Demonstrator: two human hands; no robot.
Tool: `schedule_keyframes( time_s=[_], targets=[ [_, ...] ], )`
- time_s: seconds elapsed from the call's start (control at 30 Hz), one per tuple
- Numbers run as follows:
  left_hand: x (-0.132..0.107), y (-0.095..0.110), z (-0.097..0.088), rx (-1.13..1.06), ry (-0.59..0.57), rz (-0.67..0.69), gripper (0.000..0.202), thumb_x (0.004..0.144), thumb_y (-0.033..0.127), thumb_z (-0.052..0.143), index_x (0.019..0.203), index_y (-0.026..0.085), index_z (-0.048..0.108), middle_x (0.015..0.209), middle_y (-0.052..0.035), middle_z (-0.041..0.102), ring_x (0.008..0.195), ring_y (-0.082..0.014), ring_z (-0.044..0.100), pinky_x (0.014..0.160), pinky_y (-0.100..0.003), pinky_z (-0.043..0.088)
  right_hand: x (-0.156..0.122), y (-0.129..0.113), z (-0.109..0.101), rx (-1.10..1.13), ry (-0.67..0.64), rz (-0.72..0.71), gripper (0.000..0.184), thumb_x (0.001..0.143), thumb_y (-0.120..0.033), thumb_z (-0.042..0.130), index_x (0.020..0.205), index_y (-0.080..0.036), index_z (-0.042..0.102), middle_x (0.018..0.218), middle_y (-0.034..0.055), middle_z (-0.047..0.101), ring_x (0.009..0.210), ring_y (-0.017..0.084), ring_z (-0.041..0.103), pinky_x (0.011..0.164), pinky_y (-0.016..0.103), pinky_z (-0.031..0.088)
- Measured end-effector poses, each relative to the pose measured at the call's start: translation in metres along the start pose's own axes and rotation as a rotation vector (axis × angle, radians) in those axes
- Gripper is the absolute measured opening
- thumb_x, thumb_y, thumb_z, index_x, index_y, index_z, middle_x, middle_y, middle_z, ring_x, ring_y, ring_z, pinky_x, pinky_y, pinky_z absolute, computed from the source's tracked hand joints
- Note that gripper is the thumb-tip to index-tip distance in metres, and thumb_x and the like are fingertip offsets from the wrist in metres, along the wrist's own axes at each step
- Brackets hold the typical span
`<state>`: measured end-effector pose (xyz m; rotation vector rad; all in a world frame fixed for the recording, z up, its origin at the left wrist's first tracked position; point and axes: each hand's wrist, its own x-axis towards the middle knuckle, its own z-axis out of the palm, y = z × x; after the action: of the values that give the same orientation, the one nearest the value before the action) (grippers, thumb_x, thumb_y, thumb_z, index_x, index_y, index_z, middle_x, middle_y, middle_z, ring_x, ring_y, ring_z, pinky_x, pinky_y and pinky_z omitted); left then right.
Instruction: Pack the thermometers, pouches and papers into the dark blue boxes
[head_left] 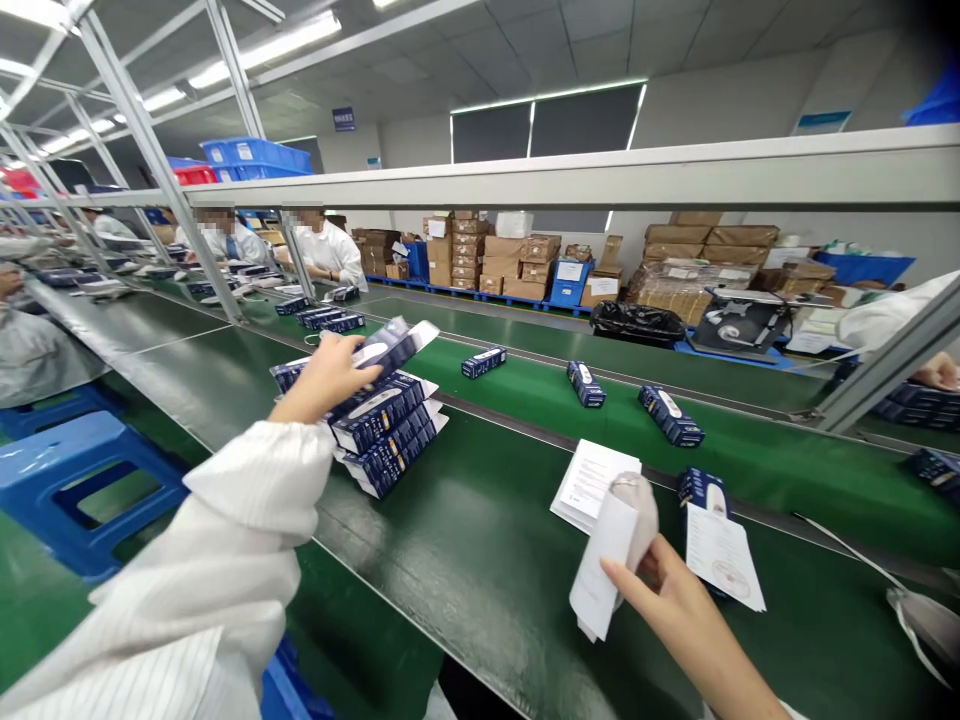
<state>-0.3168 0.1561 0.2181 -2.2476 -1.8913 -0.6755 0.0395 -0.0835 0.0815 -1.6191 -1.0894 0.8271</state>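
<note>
My left hand (330,372) is closed around a dark blue and white carton (388,345), tilted above a stack of similar cartons (386,428). White end flaps stick out on the stack's right side. My right hand (664,580) pinches a folded white leaflet (606,565) together with a pale grey, rounded item (636,505) that seems to be in a thin wrapping; its kind is unclear. Just behind that hand lies a pile of printed white sheets (589,485). To its right, a sheet with a red round stamp (724,560) partly covers another blue carton (703,490).
Several blue cartons lie spaced along the green conveyor belt (517,405). At right is a pale device with a cord (926,615). A metal post (885,350) stands near a co-worker's hand (937,372). Blue stools (82,470) are at left; other people sit across the line.
</note>
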Motion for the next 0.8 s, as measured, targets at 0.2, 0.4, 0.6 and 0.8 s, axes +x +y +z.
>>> schedule_keyframes(
  time_s=[0.2, 0.4, 0.6, 0.8],
  targets=[
    [-0.148, 0.164, 0.069, -1.022, -0.05, 0.232, 0.049, 0.074, 0.031, 0.068, 0.118, 0.021, 0.048, 0.11, -0.0083, 0.055, 0.099, -0.0226, 0.056, 0.087, -0.036, 0.046, -0.002, -0.017, -0.038, -0.057, 0.121, -0.02, 0.055, 0.071, -0.053, 0.065, 0.115, -0.022, 0.053, 0.113, 0.0105, 0.065, 0.099, 0.031, 0.063, 0.076, 0.037, 0.056],
    [-0.21, 0.257, 0.112, -1.731, -0.588, 0.15, 0.026, 0.081, 0.033, 0.064, 0.093, 0.021, 0.045, 0.116, -0.0079, 0.057, 0.104, -0.0213, 0.058, 0.09, -0.036, 0.045, -0.014, -0.017, -0.081, -0.345, 0.178, -0.113, 0.045, 0.073, -0.049, 0.065, 0.107, -0.021, 0.055, 0.095, 0.008, 0.069, 0.084, 0.028, 0.066, 0.069, 0.036, 0.054],
    [-0.191, 0.278, 0.105, -1.67, -0.685, 0.186, 0.058, 0.075, 0.026, 0.071, 0.125, 0.026, 0.04, 0.122, -0.0074, 0.056, 0.114, -0.0225, 0.053, 0.099, -0.038, 0.039, -0.018, -0.031, -0.131, -0.035, 0.145, -0.096, 0.048, 0.072, -0.046, 0.065, 0.112, -0.02, 0.056, 0.109, 0.0104, 0.067, 0.097, 0.031, 0.064, 0.076, 0.041, 0.055],
    [-0.211, 0.292, 0.119, -1.333, -0.419, 0.376, 0.057, 0.077, 0.029, 0.068, 0.129, 0.03, 0.044, 0.128, -0.0058, 0.049, 0.12, -0.0246, 0.046, 0.101, -0.039, 0.036, -0.017, -0.063, -0.136, 0.034, 0.309, -0.315, 0.041, 0.069, -0.043, 0.07, 0.1, -0.02, 0.058, 0.096, 0.0077, 0.068, 0.084, 0.027, 0.066, 0.068, 0.038, 0.055]
  ],
)
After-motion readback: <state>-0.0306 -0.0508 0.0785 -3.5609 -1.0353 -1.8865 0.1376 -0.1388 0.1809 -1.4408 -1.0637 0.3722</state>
